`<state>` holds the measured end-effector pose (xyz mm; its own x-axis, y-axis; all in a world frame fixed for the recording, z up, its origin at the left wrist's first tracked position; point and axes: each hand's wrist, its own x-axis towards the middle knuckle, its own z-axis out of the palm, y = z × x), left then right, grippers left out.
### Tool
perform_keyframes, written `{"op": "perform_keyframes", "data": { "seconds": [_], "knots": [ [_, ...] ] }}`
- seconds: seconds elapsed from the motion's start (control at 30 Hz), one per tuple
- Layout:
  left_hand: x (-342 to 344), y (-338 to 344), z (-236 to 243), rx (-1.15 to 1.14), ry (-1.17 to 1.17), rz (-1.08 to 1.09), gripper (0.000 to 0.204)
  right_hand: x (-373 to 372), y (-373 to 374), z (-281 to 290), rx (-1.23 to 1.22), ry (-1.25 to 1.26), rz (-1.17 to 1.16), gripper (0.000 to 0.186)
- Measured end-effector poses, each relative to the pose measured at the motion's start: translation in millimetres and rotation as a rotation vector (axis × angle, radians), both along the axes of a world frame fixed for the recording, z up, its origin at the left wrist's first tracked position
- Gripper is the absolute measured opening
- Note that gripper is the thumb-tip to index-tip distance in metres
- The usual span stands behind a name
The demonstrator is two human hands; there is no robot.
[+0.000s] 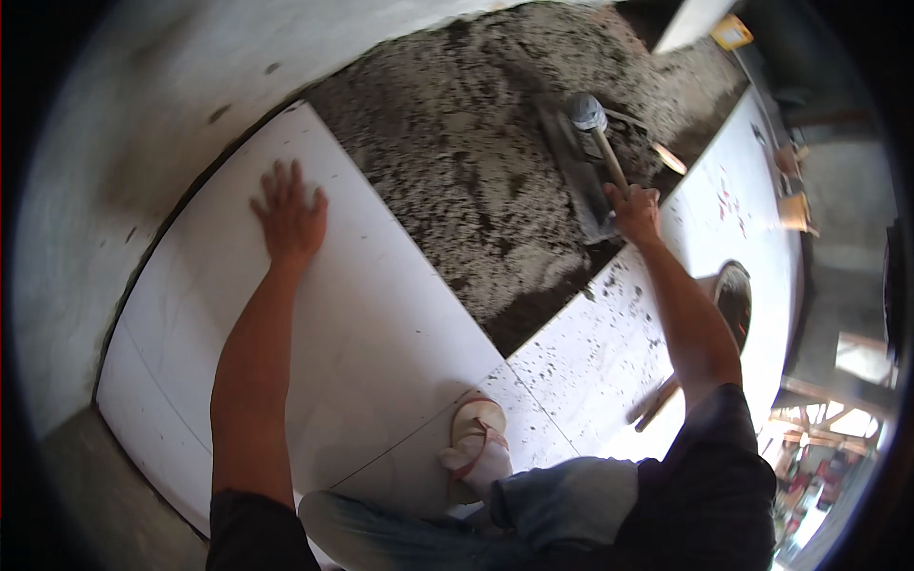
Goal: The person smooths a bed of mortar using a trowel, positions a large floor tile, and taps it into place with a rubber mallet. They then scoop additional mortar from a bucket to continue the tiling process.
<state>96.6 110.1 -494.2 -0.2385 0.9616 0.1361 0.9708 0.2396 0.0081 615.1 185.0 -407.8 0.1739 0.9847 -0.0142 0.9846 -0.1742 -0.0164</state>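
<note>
My left hand (293, 221) rests flat with fingers spread on a large white floor tile (357, 276) beside the wall. My right hand (636, 213) is closed round the wooden handle of a mallet (588, 114), whose head looks wrapped in something pale. The mallet is held over a grey, crumbly mortar bed (438, 162). Just under and left of it, a long flat steel trowel (569, 176) lies on the mortar. The tile's right edge borders the bed.
A plastered wall (162, 124) runs along the left. My sandalled foot (479, 438) stands on tiles at the lower middle. Mortar-speckled tiles (609, 333) lie to the right, with a dark oval object (733, 300) and a wooden piece (655, 403). A yellow item (731, 33) sits far right.
</note>
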Motion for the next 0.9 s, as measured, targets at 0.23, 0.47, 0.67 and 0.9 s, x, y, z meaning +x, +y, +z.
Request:
{"op": "perform_keyframes", "data": {
  "seconds": [0.23, 0.47, 0.67, 0.9],
  "knots": [
    [63, -107, 26, -0.099, -0.015, -0.077, 0.066, 51, -129, -5, 0.135, 0.217, -0.385, 0.051],
    [63, -171, 15, -0.193, -0.058, 0.02, 0.067, 82, -162, -53, 0.114, 0.09, -0.576, 0.059],
    [-26, -187, 4, -0.159, -0.04, 0.271, 0.069, 19, -118, -25, 0.289, 0.097, -0.344, 0.057],
    [-80, -140, -2, -0.185, -0.067, 0.387, 0.071, -61, 40, -26, 0.066, -0.02, 0.045, 0.045]
  ]
}}
